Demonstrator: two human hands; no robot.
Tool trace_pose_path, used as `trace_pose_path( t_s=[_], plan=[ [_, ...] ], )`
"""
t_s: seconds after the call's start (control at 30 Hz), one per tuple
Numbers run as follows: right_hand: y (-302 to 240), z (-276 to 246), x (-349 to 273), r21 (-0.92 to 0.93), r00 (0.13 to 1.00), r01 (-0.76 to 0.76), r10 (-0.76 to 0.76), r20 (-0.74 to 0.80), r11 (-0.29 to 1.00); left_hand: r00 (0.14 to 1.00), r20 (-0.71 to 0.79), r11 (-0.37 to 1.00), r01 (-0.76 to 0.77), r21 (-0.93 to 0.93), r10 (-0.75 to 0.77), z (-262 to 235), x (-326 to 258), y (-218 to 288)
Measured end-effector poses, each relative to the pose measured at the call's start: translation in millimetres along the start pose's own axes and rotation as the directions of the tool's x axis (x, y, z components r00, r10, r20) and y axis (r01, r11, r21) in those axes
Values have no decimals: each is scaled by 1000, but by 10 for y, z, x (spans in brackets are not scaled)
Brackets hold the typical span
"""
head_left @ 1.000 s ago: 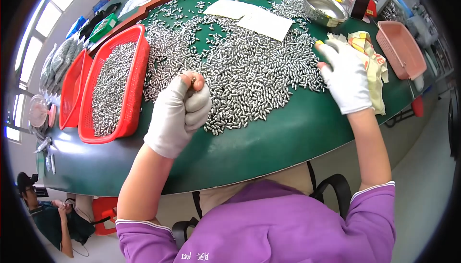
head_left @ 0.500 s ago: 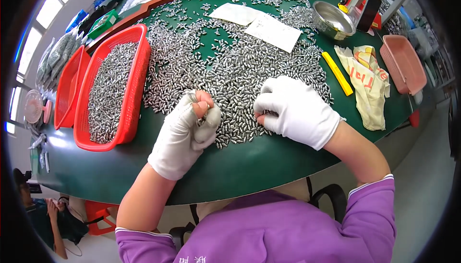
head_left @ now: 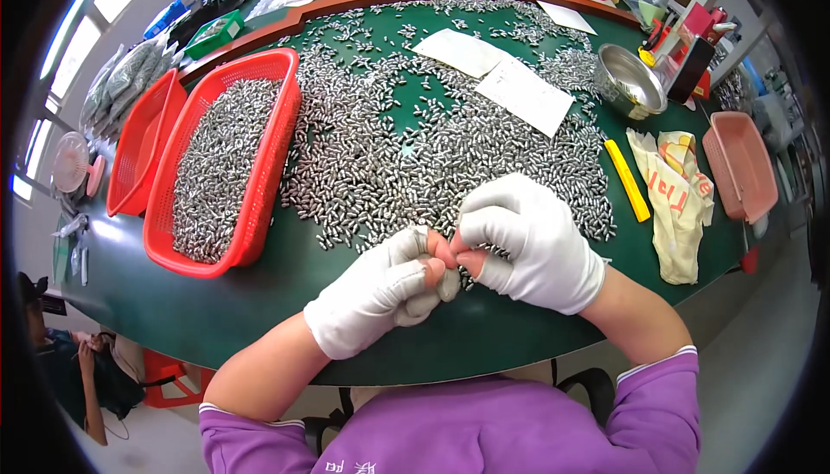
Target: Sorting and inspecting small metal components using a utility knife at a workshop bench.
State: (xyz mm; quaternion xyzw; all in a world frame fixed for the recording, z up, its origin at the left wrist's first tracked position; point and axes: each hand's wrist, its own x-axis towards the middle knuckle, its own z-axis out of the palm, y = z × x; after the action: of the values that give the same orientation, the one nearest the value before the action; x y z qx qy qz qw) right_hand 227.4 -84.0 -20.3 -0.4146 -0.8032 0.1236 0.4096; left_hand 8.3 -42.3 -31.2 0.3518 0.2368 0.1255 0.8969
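My left hand (head_left: 380,292), in a white glove with bare thumb and fingertip, is closed in a pinch over the near edge of the pile. Against it comes my right hand (head_left: 532,245), gloved the same way, thumb and forefinger pinched so that the fingertips of both hands meet. Whatever sits between these fingertips is too small and hidden to make out. Small silver bullet-shaped metal pieces (head_left: 363,154) spread thickly over the green table beyond and beneath my hands. Several of them show just under my right fingers.
A red plastic basket (head_left: 290,98) full of similar pieces stands at left, beside another red basket (head_left: 130,188). White papers (head_left: 523,98) lie on the pile. At right are a steel bowl (head_left: 629,85), a yellow cutter knife (head_left: 627,180), a cloth (head_left: 674,240) and a pink basket (head_left: 735,163).
My hands, apart over the pile before, have come together at its near edge. The left moved right; the right stays near its place, its fingertips now meeting the left's. The whole view has shifted slightly.
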Motion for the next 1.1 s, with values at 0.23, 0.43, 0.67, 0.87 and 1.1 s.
trace_pose_path(
  t_s=[0.23,0.43,0.67,0.87,1.1],
  plan=[
    [67,42,-54,91,1000,13,-15,16,996,998,-59,991,16,132,-8,52,16,20],
    [95,35,-38,58,998,32,-29,-48,998,995,-100,994,-11,112,23,43,14,28],
    [66,45,-27,38,995,88,-86,-46,995,988,-148,993,-40,107,55,66,8,12],
    [65,30,-31,-10,996,73,-73,-53,997,985,-159,996,-64,66,73,53,12,-4],
    [47,48,-42,66,998,21,-16,-68,998,972,-208,976,-62,209,106,87,21,-1]
  ],
)
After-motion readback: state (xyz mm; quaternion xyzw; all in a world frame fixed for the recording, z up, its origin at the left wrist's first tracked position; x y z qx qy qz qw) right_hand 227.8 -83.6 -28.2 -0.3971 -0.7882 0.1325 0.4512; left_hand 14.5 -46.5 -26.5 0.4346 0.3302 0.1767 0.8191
